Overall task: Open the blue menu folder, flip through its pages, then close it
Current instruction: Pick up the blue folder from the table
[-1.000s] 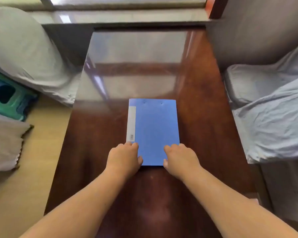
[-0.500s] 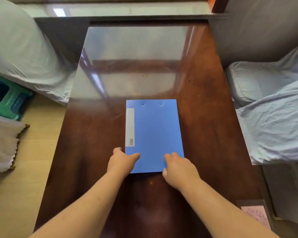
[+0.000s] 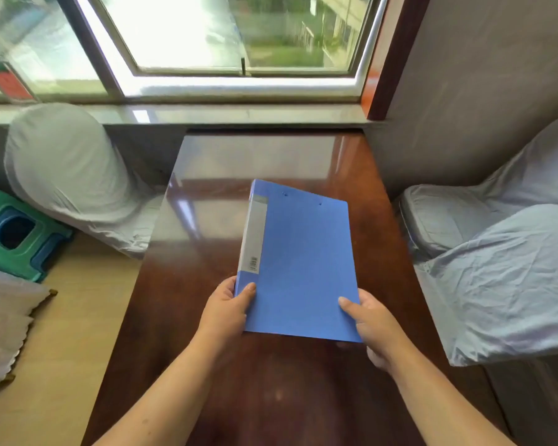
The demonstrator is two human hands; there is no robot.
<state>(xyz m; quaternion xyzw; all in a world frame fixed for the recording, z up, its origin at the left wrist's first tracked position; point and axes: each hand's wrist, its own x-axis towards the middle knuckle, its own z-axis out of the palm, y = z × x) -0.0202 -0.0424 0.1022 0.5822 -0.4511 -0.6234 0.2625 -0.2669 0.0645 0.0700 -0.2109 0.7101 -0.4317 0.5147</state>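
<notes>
Left hand (image 3: 227, 309), right hand (image 3: 369, 318) each pinching one closed blue folder (image 3: 303, 268), seemingly off table (image 3: 207, 317).

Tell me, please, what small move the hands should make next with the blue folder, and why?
Probably peel the front cover open with the right hand, while the left hand steadies the spine side. The blue folder is closed, gripped at both near corners above the table, and its free edge sits under the right thumb.

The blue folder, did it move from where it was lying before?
Yes. The blue folder lay flat on the brown table; now the left hand and right hand hold it lifted and tilted above it.
</notes>
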